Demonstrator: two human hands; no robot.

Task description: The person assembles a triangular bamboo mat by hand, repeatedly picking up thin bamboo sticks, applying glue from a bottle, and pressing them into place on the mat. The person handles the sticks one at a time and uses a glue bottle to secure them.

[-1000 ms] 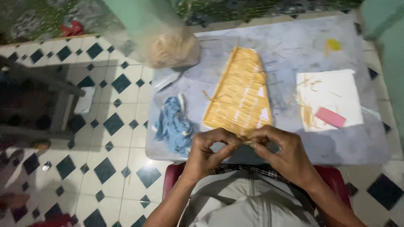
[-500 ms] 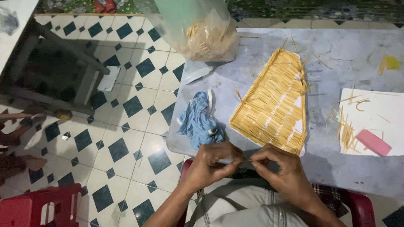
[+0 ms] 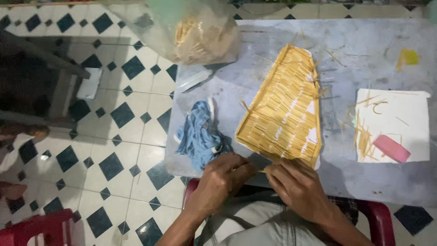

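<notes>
Count on the desk [image 3: 364,54]: one trapezoid panel of yellow sticks [image 3: 284,114]; one clear plastic bag of sticks [image 3: 200,34]; one crumpled blue cloth [image 3: 200,136]; one white paper sheet [image 3: 393,123], carrying one pink eraser-like block [image 3: 391,148]; one yellow scrap [image 3: 408,57]. Loose sticks lie scattered, too many and too fine to count. Hands in view: two, left hand [image 3: 223,180] and right hand [image 3: 298,187], one thin stick [image 3: 261,171] between them.

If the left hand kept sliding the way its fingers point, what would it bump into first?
Probably the right hand. The left hand points right along the thin stick pinched between them, fingertips nearly touching.
</notes>
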